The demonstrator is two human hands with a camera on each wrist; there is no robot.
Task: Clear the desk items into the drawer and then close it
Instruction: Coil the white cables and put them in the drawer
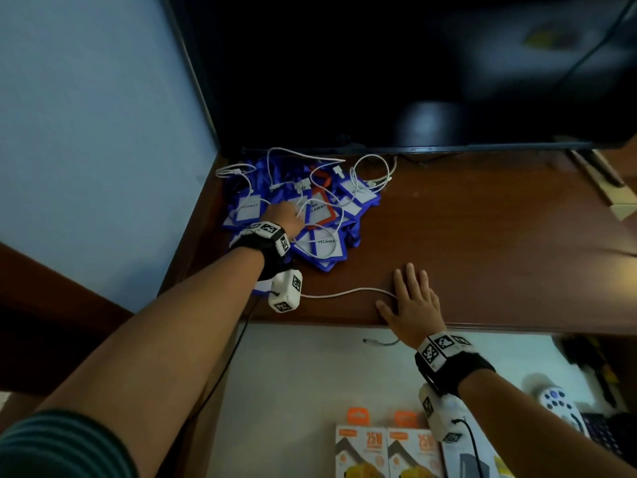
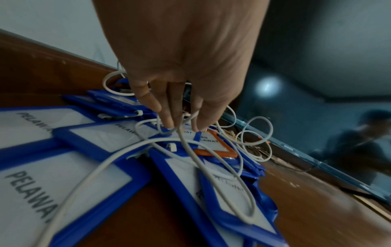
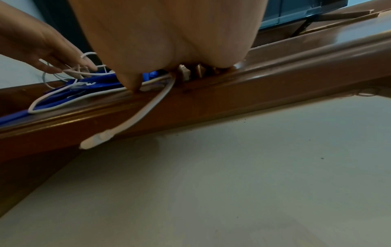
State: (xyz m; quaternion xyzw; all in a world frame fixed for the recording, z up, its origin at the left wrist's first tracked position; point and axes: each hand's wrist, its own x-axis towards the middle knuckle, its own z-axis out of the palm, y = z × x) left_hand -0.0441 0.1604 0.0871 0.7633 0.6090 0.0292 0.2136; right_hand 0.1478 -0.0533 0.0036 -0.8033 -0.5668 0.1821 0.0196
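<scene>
Head view is showing a big dark screen [image 1: 396,63] standing at the back of a smooth brown wooden desk [image 1: 482,236]. Below the desk edge, the open drawer [image 1: 293,391] is showing its pale flat bottom, with two orange-and-white boxes [image 1: 386,450] and a white remote [image 1: 558,405] lying in it. On the desk's left side a messy pile of flat, shiny blue badge holders [image 1: 320,246] is sitting, with one orange-framed holder [image 1: 319,210] among them. Thin white cables [image 1: 372,167] are looping and curling all over the pile. The left hand [image 1: 284,219] is reaching down into the pile, and its fingertips [image 2: 169,120] are pinching some of the white cables. The right hand [image 1: 413,301] is lying flat on the desk's front edge, fingers straight, pressing down on one long white cable [image 1: 344,293]. That cable's plug end [image 3: 95,140] is hanging over the edge, maybe just above the drawer; the wrist view is blurry there.
</scene>
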